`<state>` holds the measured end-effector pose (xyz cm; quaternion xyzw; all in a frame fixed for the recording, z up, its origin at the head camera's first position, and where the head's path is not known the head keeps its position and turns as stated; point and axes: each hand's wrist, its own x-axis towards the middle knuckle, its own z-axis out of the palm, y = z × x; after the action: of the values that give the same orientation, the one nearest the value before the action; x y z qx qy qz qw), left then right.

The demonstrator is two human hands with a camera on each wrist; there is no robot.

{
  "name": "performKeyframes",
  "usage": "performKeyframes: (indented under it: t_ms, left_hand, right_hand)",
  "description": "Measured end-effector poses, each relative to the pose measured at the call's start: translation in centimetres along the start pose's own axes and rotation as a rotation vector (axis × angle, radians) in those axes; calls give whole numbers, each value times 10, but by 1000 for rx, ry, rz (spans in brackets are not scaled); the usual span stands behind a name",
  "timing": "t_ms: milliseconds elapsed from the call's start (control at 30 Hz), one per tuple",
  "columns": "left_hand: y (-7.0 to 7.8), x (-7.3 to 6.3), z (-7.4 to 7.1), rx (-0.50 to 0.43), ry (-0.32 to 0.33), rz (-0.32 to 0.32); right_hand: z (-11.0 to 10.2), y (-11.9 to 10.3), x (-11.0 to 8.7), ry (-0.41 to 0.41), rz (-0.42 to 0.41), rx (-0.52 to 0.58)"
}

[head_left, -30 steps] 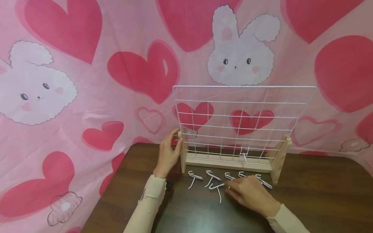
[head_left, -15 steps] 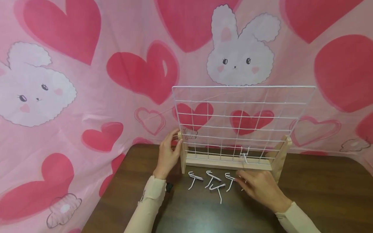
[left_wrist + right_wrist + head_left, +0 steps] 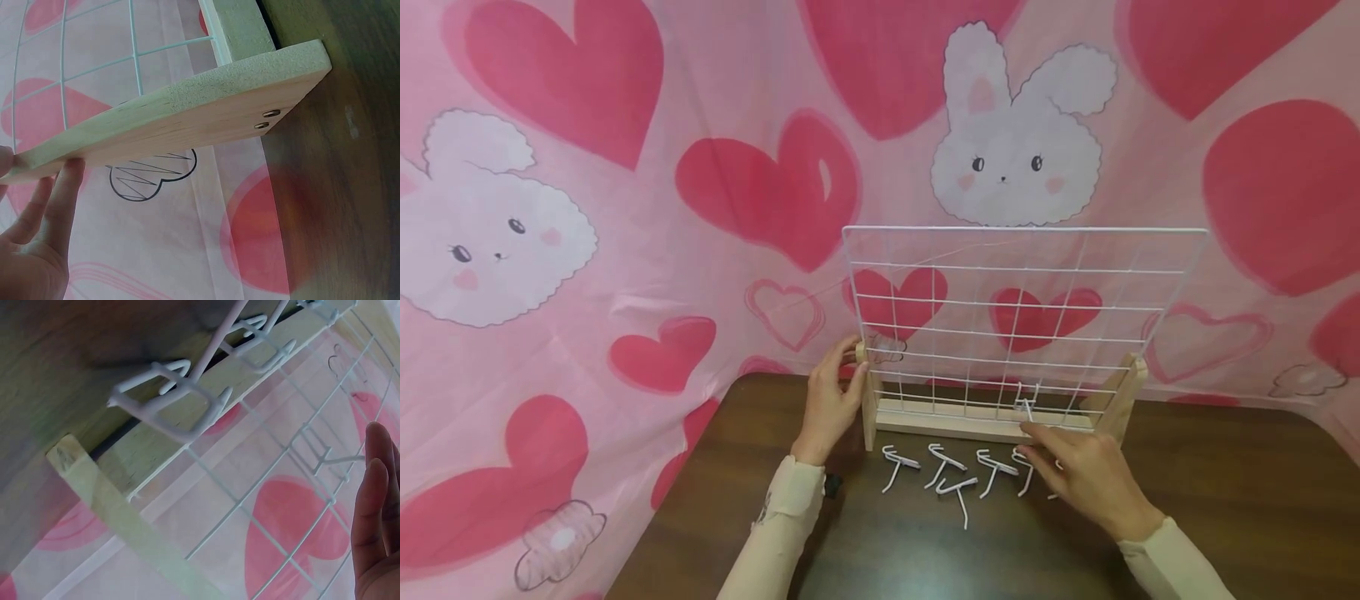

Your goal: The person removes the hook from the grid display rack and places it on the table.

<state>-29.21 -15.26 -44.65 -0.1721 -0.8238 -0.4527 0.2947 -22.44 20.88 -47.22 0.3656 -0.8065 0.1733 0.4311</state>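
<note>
A white wire grid (image 3: 973,340) stands upright in a pale wooden stand (image 3: 940,419). My left hand (image 3: 832,404) grips the stand's left side post, thumb in front and fingers behind; the left wrist view shows its fingertips (image 3: 70,172) against the post (image 3: 181,128). One white wire hook (image 3: 1027,406) hangs low on the grid. My right hand (image 3: 1093,475) reaches over the table, thumb and forefinger slightly apart, fingertips right at that hook's prong (image 3: 347,459). Several more white hooks (image 3: 996,467) lie before the stand, two partly covered by this hand.
The stand's right post (image 3: 1127,400) rises behind the right hand. All of this stands on a dark wooden table (image 3: 880,558). A pink cloth (image 3: 760,208) with hearts and rabbits hangs behind. A small black object (image 3: 833,485) lies beside the left wrist.
My right hand has moved from over the loose hooks to the right and up toward the hook on the grid, uncovering hooks in the middle of the row. The left hand has stayed on the post.
</note>
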Motion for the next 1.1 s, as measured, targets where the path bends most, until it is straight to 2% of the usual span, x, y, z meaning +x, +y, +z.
performKeyframes:
  t_ms: [500, 1100]
  left_hand:
    - [0, 0, 0, 18, -4, 8]
    - [-1, 1, 1, 6, 1, 18]
  right_hand:
    - [0, 15, -6, -36, 76, -53]
    - [16, 28, -9, -44, 80, -68]
